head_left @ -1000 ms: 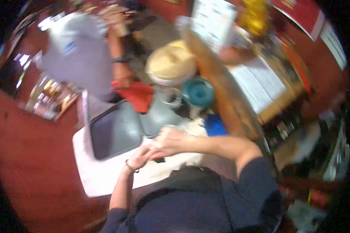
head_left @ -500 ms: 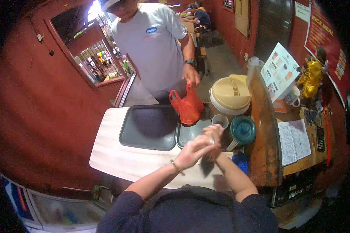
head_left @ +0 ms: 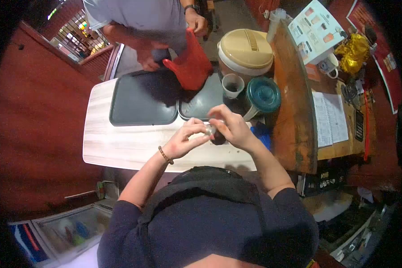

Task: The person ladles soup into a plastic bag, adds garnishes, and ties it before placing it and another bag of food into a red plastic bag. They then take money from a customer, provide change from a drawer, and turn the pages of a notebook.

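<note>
My left hand (head_left: 183, 142), a beaded bracelet on its wrist, pinches small, shiny silver coins (head_left: 210, 129) between thumb and fingers. Close beside them is my right hand (head_left: 235, 130), its fingers curved and apart. Partly hidden below the coins is a small dark object (head_left: 218, 139), whose kind I cannot make out. Both hands are above the near side of a pale wood-grain counter (head_left: 134, 145). Across it, another person's hand (head_left: 195, 23) grips a red plastic bag (head_left: 193, 64); that person's other hand (head_left: 148, 60) is near the bag's left side.
Two dark trays (head_left: 143, 109) (head_left: 201, 106) lie on the counter. To the right stand a clear cup (head_left: 233, 84), a teal-lidded pitcher (head_left: 263, 94) and a beige-lidded jug (head_left: 246, 49). Beyond a wooden ledge (head_left: 295, 129) lie a notebook (head_left: 329, 118) and a calculator (head_left: 359, 125).
My hands, earlier close together and blurred, have moved apart, with coins now showing in the left. The view has tilted down. The other person's second hand now shows near the red bag.
</note>
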Available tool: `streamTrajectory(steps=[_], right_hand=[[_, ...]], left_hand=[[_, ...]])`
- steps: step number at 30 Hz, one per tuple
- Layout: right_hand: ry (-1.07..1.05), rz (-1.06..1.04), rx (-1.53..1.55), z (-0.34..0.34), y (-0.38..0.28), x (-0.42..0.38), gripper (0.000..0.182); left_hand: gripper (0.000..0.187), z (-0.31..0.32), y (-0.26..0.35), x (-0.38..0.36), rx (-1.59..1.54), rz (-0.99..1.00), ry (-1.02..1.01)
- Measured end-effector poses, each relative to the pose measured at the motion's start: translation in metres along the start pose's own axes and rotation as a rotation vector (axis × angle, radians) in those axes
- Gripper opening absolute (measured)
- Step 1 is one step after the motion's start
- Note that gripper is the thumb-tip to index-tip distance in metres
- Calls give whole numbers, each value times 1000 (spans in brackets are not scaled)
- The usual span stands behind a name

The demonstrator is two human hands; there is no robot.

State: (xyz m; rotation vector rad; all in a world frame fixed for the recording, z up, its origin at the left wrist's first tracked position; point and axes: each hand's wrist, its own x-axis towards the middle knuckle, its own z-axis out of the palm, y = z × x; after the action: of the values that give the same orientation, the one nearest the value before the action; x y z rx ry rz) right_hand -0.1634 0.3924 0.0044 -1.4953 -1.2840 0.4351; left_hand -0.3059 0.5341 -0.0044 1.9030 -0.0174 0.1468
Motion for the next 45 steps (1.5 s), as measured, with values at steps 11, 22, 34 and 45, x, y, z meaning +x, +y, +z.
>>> streamTrajectory(steps=[11,22,34,45], right_hand=[[-440,-298,-132,-6,12,5,32],[375,-295,-146,54,46,4,24],[502,-389,-300,50,52,138,18],[311,47,-668,51,171,277,21]], left_hand=[[23,-1,19,-12,53,71,-71],[59,22,-13,-11,-1167,-184,472],[58,-87,-3,32,-725,296,341],[34,-93,-100,-64,-455,-485,153]])
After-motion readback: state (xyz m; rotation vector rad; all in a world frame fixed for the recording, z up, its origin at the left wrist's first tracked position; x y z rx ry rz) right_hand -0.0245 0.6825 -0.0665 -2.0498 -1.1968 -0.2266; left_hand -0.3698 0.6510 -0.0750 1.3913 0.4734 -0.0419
